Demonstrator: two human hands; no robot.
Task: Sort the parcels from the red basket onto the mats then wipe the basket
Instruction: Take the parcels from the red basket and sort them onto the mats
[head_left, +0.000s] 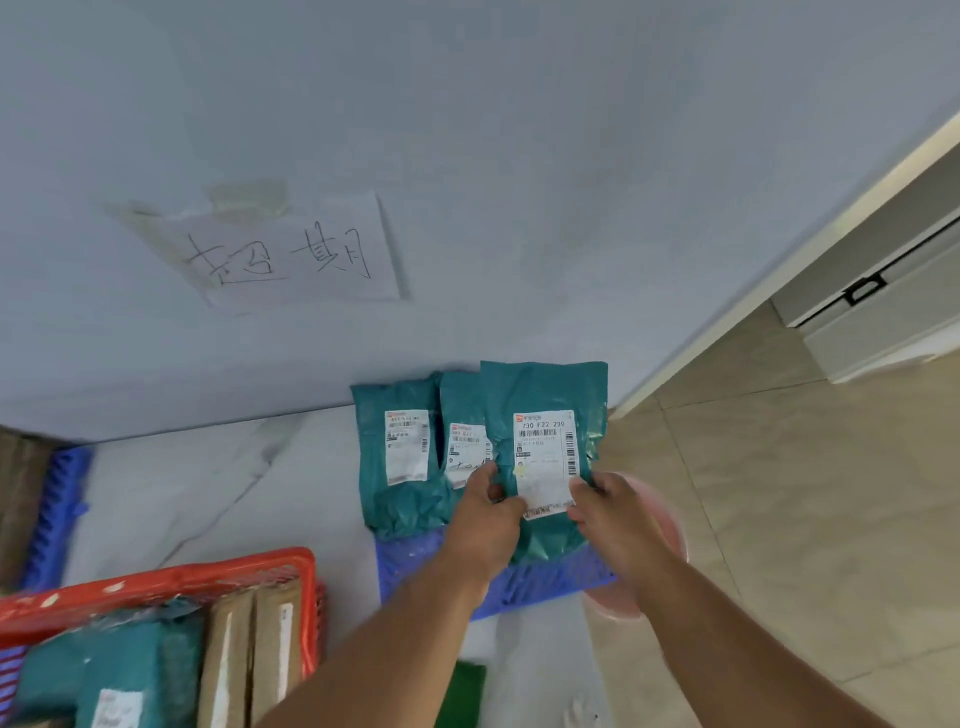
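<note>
Both hands (488, 512) pinch teal parcel (545, 410) upright

We see glossy, crinkled teal plastic on the parcel (545, 395), a matt paper label (543, 457), ribbed blue plastic mat (545, 577), shiny red plastic basket (171, 577), and smooth marbled floor (208, 483).

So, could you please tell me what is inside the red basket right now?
The red basket holds a teal parcel and brown cardboard parcels standing on edge. Anything beneath them is covered.
</note>
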